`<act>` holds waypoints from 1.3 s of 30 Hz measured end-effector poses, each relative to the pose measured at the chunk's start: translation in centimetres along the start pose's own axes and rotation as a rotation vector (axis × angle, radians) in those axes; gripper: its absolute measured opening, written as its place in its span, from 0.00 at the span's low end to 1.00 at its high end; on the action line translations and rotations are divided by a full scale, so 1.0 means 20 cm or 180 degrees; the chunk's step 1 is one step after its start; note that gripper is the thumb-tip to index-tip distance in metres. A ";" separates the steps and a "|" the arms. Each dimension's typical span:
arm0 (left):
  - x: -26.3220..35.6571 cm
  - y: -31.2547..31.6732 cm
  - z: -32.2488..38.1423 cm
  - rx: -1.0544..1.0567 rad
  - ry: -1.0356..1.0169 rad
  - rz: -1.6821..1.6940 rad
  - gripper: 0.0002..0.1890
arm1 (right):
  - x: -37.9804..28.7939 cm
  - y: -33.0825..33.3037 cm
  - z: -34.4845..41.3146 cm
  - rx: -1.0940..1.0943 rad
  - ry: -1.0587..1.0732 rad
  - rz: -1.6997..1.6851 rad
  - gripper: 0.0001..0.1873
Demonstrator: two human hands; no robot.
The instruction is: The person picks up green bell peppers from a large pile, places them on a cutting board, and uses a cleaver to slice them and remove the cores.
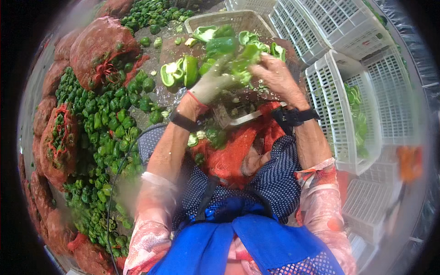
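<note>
A green bell pepper piece (244,65), blurred by motion, is between my hands over a wet board (172,92). My left hand (216,82), in a pale glove, touches or lies beside its left side; its fingers are blurred. My right hand (276,77) has its fingertips at the piece's right edge. Cut bell pepper halves (178,71) lie on the board left of my hands. A darker green pepper (221,46) and more opened halves (205,33) lie beyond them. Loose seeds are scattered about. Below the board's near edge is a curved pale strip (245,118).
A plastic tub (230,15) stands behind the board. White plastic crates (326,103) stand at the right, one holding green pepper pieces (355,103). Many whole green peppers (110,120) are heaped at the left beside red mesh sacks (99,44). A black cord (118,165) runs down the left.
</note>
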State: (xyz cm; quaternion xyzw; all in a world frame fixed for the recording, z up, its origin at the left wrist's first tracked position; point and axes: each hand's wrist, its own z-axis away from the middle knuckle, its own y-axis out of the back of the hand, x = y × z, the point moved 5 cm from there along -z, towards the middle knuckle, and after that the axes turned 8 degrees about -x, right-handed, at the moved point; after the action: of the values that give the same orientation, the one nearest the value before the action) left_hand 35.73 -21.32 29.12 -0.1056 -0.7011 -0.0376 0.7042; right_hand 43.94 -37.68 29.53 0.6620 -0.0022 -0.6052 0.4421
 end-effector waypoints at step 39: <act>-0.13 0.22 0.11 0.0499 0.0277 -0.0974 0.32 | 0.17 -0.47 -0.21 -0.0898 -0.0729 -0.1288 0.35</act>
State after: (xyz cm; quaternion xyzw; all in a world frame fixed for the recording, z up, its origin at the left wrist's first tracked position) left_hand 34.39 -16.84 26.15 0.0592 -0.6787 -0.0941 0.7259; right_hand 43.16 -31.35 20.65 0.5081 0.1645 -0.7465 0.3970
